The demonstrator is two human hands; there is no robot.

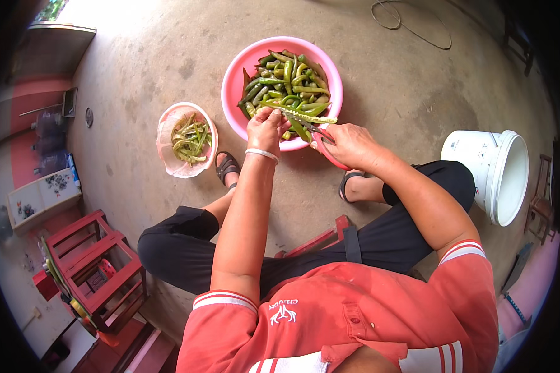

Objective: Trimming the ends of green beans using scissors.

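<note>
My left hand [265,128] grips the end of a green chili pepper [308,115] that is slit lengthwise, with its pale seeded core showing. In my right hand [352,144] is a pair of scissors [329,151] with red handles; its blades lie along the cut pepper. Both hands are over the near edge of a pink plastic basin [231,88] full of green peppers [287,77]. To the left of the basin stands a smaller pink basket [164,135] holding pale and green pepper strips [191,142].
A white plastic bucket [469,156] lies on its side at the right. At the left are a red wooden frame [91,265] and a white box with floral print [44,196]. A thin looped cord [387,21] lies on the concrete floor beyond the basin.
</note>
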